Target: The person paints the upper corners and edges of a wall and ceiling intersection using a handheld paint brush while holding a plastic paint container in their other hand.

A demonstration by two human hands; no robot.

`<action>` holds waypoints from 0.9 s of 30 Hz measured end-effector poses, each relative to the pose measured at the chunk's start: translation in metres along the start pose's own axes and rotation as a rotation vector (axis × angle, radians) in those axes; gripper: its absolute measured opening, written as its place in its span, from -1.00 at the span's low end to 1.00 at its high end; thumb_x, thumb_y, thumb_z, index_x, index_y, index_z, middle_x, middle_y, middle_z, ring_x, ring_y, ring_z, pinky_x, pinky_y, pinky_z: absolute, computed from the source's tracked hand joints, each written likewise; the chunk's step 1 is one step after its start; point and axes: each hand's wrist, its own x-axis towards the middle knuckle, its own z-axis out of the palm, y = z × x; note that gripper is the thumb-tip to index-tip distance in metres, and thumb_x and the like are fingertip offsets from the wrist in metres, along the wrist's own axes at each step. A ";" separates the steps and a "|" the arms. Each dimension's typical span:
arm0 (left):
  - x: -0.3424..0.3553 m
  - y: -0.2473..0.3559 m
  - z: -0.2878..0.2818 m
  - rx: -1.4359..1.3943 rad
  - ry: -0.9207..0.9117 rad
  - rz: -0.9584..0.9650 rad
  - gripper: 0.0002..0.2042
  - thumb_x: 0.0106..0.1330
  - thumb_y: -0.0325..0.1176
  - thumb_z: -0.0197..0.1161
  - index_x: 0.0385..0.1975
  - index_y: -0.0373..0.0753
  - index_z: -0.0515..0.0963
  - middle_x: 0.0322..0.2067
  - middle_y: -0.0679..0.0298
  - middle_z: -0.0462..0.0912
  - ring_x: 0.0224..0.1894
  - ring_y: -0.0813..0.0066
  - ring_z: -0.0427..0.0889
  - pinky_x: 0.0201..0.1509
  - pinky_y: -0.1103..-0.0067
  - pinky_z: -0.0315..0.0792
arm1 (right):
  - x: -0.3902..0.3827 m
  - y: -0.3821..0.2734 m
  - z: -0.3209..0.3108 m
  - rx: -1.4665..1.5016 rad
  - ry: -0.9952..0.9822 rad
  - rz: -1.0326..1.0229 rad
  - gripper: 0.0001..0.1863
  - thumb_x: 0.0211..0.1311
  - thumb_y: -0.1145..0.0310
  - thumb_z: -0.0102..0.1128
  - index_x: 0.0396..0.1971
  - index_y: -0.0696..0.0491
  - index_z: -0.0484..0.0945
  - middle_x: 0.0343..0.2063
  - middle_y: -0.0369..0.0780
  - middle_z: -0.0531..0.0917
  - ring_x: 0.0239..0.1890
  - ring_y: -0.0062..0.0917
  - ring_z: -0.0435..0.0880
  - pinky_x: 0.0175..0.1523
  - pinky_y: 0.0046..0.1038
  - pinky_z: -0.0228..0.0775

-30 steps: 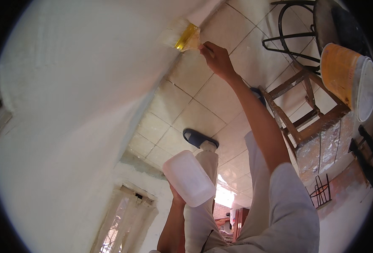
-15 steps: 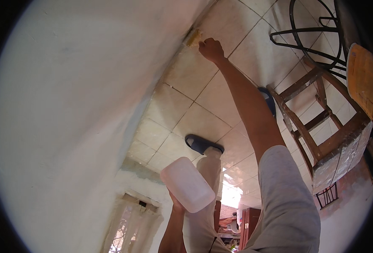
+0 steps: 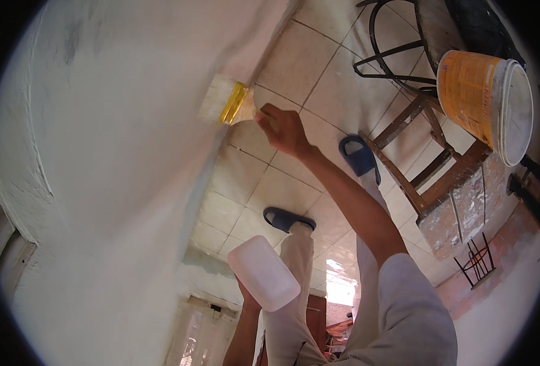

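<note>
My right hand (image 3: pixel 282 128) grips the pale handle of a wide paintbrush (image 3: pixel 235 102) with a yellow band. Its pale bristles lie against or very near the white wall (image 3: pixel 111 122), just above where it meets the tiled floor (image 3: pixel 291 61). Lower down, my left hand (image 3: pixel 248 293) holds a translucent white plastic container (image 3: pixel 264 271) from underneath; most of its fingers are hidden behind it.
A wooden stool (image 3: pixel 425 195), spattered with paint, stands at my right beside an orange-labelled bucket (image 3: pixel 468 97) and a black metal chair frame (image 3: pixel 383 55). My blue slippers (image 3: pixel 358 155) are on the tiles. A small black rack (image 3: pixel 474 265) and a curtained opening (image 3: pixel 193 332) are farther off.
My right hand with the brush first went slightly up and left, then came down and further left in the view. The bucket and stool swung out rightward, then back as the view shifted.
</note>
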 end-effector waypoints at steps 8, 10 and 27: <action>0.002 -0.005 -0.017 -0.035 0.055 0.012 -0.31 0.56 0.23 -0.05 0.52 -0.07 0.17 0.33 0.20 0.46 0.29 0.12 0.51 0.40 0.12 0.43 | 0.060 0.146 0.032 -0.372 -0.138 0.357 -0.56 0.49 -0.05 0.08 -0.11 0.02 0.72 -0.27 -0.03 0.79 -0.13 -0.06 0.78 -0.01 -0.07 0.62; 0.003 -0.009 -0.023 -0.050 0.074 0.013 -0.31 0.56 0.23 -0.05 0.52 -0.07 0.17 0.33 0.19 0.46 0.29 0.11 0.51 0.40 0.12 0.43 | 0.068 0.163 0.043 -0.472 -0.161 0.410 -0.53 0.48 -0.02 0.08 -0.10 0.11 0.72 -0.20 0.05 0.77 -0.06 -0.02 0.76 0.07 -0.09 0.61; -0.017 -0.017 0.000 -0.129 0.003 -0.027 -0.31 0.56 0.20 -0.03 0.53 -0.08 0.16 0.33 0.16 0.46 0.28 0.05 0.51 0.42 0.08 0.39 | -0.030 0.075 -0.015 -0.043 -0.260 0.386 -0.64 0.54 0.13 0.06 -0.16 0.12 0.69 -0.34 -0.07 0.78 -0.26 -0.12 0.77 -0.16 -0.13 0.56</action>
